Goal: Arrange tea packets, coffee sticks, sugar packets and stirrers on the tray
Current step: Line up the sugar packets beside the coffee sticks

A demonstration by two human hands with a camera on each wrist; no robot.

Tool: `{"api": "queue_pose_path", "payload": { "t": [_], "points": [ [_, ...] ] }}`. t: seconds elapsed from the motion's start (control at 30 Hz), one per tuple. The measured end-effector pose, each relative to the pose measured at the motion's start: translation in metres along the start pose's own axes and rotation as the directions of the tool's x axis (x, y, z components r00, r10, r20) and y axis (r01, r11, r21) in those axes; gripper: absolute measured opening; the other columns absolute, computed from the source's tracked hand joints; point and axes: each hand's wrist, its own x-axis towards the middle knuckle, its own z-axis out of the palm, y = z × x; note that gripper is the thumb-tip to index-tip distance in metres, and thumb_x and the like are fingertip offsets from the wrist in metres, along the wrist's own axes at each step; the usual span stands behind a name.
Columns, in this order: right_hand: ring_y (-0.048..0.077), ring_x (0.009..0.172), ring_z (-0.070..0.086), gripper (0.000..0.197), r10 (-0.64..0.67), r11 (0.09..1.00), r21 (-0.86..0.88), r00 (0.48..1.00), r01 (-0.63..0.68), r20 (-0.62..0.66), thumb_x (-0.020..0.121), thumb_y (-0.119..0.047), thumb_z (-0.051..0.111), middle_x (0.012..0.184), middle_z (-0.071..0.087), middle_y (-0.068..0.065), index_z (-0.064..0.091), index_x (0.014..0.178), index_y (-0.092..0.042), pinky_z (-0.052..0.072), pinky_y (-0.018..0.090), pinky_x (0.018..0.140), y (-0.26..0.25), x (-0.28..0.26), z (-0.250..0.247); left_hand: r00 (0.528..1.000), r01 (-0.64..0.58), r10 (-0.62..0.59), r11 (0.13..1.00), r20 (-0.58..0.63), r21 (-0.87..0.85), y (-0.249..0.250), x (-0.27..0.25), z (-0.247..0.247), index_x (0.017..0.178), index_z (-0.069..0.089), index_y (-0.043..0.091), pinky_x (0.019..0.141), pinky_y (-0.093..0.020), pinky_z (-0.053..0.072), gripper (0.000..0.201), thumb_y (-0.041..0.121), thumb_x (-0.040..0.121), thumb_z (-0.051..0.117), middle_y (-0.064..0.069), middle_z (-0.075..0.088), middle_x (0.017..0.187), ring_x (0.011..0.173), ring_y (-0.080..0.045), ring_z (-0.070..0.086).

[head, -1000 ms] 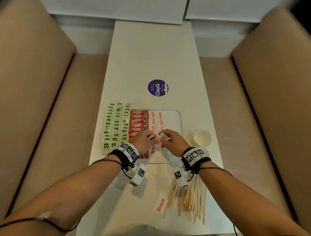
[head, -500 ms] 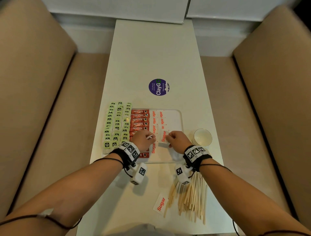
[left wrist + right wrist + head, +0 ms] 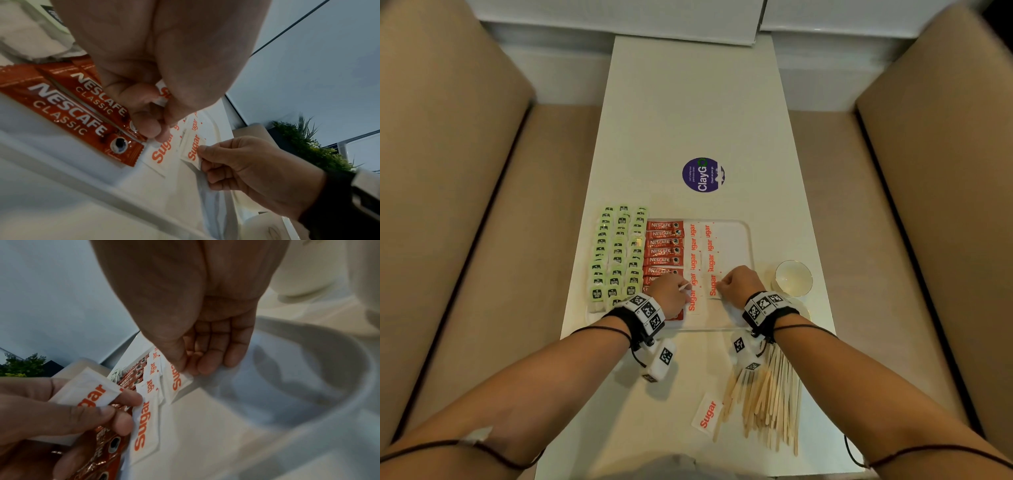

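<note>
A white tray holds a column of red coffee sticks and two columns of sugar packets. Green tea packets lie in rows at its left edge. My left hand pinches a spare sugar packet over the near coffee sticks. My right hand pinches the corner of another sugar packet, which lies low at the near end of the right sugar column. Wooden stirrers and one loose sugar packet lie on the table near me.
A small white cup stands just right of the tray. A round purple sticker marks the table beyond the tray. Beige bench seats flank the narrow table on both sides.
My right hand has carried its sugar packet a little away from me and down onto the tray's right sugar column. The left hand has barely moved.
</note>
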Motion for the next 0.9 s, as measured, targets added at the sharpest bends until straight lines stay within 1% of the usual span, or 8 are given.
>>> {"api": "queue_pose_path", "payload": {
  "t": [0.17, 0.27, 0.4, 0.5, 0.6, 0.7, 0.8, 0.9],
  "points": [
    [0.02, 0.081, 0.071, 0.026, 0.019, 1.0, -0.017, 1.0, -0.02, -0.007, 0.094, -0.03, 0.07, 0.089, 0.075, 0.005, 0.077, 0.085, -0.007, 0.055, 0.028, 0.07, -0.005, 0.002, 0.0, 1.0, -0.015, 0.015, 1.0, -0.006, 0.013, 0.0, -0.001, 0.001, 0.107, 0.073, 0.009, 0.081, -0.031, 0.053, 0.019, 0.009, 0.094, 0.059, -0.002, 0.066, 0.113, 0.096, -0.02, 0.063],
    [0.02, 0.082, 0.072, 0.026, 0.021, 0.999, -0.028, 1.0, -0.022, -0.013, 0.093, -0.031, 0.071, 0.09, 0.075, 0.004, 0.076, 0.085, -0.007, 0.059, 0.031, 0.073, -0.006, 0.003, 0.001, 1.0, -0.024, 0.024, 0.999, 0.006, 0.023, 0.0, -0.002, 0.002, 0.107, 0.073, 0.01, 0.081, -0.026, 0.049, 0.019, 0.011, 0.095, 0.058, -0.002, 0.067, 0.111, 0.093, -0.018, 0.061],
    [0.019, 0.076, 0.069, 0.028, 0.017, 0.999, -0.044, 1.0, -0.018, -0.022, 0.093, -0.031, 0.071, 0.082, 0.073, 0.004, 0.073, 0.08, -0.006, 0.051, 0.026, 0.062, -0.006, 0.003, 0.001, 0.999, 0.017, -0.015, 0.998, 0.038, -0.061, 0.001, -0.004, 0.0, 0.104, 0.073, 0.008, 0.076, -0.027, 0.049, 0.019, 0.006, 0.095, 0.056, -0.005, 0.07, 0.1, 0.087, -0.021, 0.064],
    [0.022, 0.073, 0.07, 0.032, 0.014, 0.999, -0.05, 0.999, -0.016, -0.05, 0.092, -0.035, 0.07, 0.078, 0.072, 0.004, 0.072, 0.08, -0.005, 0.054, 0.028, 0.062, -0.004, 0.002, 0.001, 0.998, 0.038, -0.031, 0.99, 0.052, -0.139, 0.003, -0.007, -0.003, 0.097, 0.071, 0.011, 0.067, -0.027, 0.053, 0.018, 0.005, 0.095, 0.054, -0.009, 0.073, 0.092, 0.073, -0.021, 0.064],
    [0.023, 0.069, 0.069, 0.038, 0.006, 0.998, -0.059, 0.997, -0.01, -0.071, 0.092, -0.043, 0.067, 0.075, 0.071, 0.006, 0.07, 0.079, -0.007, 0.053, 0.03, 0.059, -0.005, -0.004, 0.003, 0.996, 0.07, -0.052, 0.955, 0.069, -0.288, 0.009, -0.014, -0.006, 0.097, 0.067, 0.004, 0.048, -0.021, 0.048, 0.018, 0.003, 0.099, 0.049, -0.011, 0.069, 0.081, 0.056, -0.018, 0.058],
    [0.025, 0.077, 0.067, 0.036, -0.121, 0.993, -0.016, 0.989, 0.12, -0.08, 0.097, -0.04, 0.062, 0.081, 0.071, 0.006, 0.071, 0.088, -0.006, 0.055, 0.036, 0.072, -0.007, -0.01, 0.003, 0.99, 0.074, -0.019, 0.907, 0.137, -0.415, 0.013, -0.02, -0.009, 0.1, 0.065, -0.004, 0.045, -0.021, 0.044, 0.019, 0.006, 0.102, 0.048, -0.011, 0.069, 0.079, 0.052, -0.016, 0.059],
    [0.01, 0.082, 0.062, 0.021, -0.284, 0.95, 0.132, 0.959, 0.282, -0.006, 0.099, -0.036, 0.062, 0.094, 0.069, -0.004, 0.07, 0.107, -0.018, 0.051, 0.028, 0.082, -0.011, -0.019, 0.003, 0.983, 0.041, 0.04, 0.902, 0.177, -0.429, 0.017, -0.023, -0.011, 0.092, 0.067, 0.004, 0.048, -0.021, 0.046, 0.018, 0.008, 0.102, 0.052, -0.012, 0.073, 0.085, 0.06, -0.017, 0.063],
    [0.006, 0.076, 0.06, 0.015, -0.358, 0.924, 0.164, 0.932, 0.345, 0.056, 0.099, -0.029, 0.063, 0.09, 0.07, -0.005, 0.073, 0.098, -0.017, 0.05, 0.027, 0.08, -0.014, -0.023, 0.003, 0.975, -0.001, 0.097, 0.901, 0.2, -0.433, 0.019, -0.025, -0.013, 0.095, 0.068, 0.007, 0.053, -0.026, 0.048, 0.015, 0.006, 0.101, 0.053, -0.014, 0.074, 0.092, 0.07, -0.023, 0.066]
  ]
}}
